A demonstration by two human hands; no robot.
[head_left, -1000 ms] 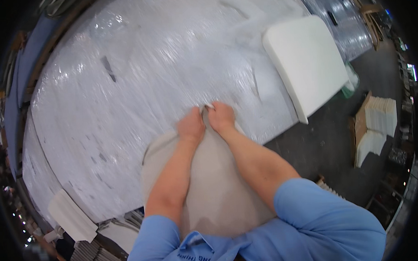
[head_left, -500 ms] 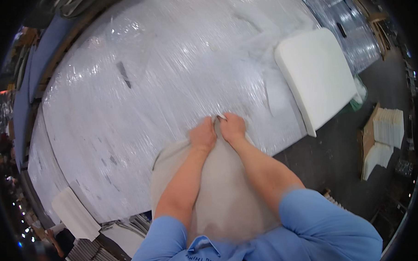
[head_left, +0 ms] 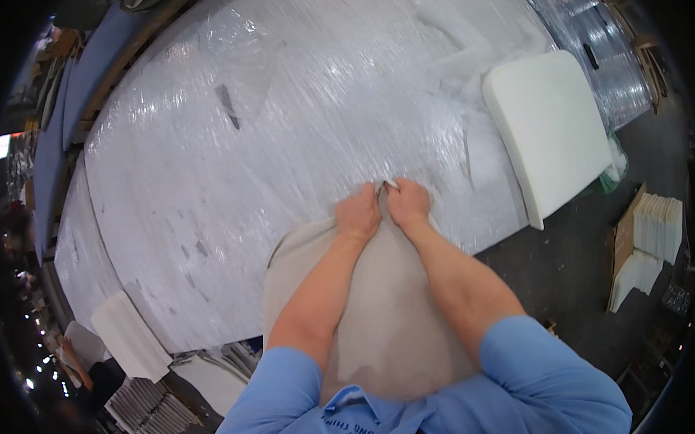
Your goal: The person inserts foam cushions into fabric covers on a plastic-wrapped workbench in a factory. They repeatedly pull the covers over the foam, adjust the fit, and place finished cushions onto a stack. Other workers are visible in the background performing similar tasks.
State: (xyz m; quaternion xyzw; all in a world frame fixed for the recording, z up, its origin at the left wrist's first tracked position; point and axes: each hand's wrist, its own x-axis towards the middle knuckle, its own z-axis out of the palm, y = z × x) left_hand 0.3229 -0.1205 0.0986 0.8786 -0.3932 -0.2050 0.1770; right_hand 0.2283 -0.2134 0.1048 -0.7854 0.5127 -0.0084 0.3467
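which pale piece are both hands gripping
The beige fabric, pinched at its edge by the left hand and right hand; the white foam pad at right and cream piece at lower left lie apart.

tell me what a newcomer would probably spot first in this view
Probably the two bare hands, left and right, pinching the far edge of a beige fabric piece close together near the centre. Next comes the broad, pale table under shiny clear film, filling much of the view beyond them. Then the thick white pad, rounded at its far corners, stands out at the table's right side.
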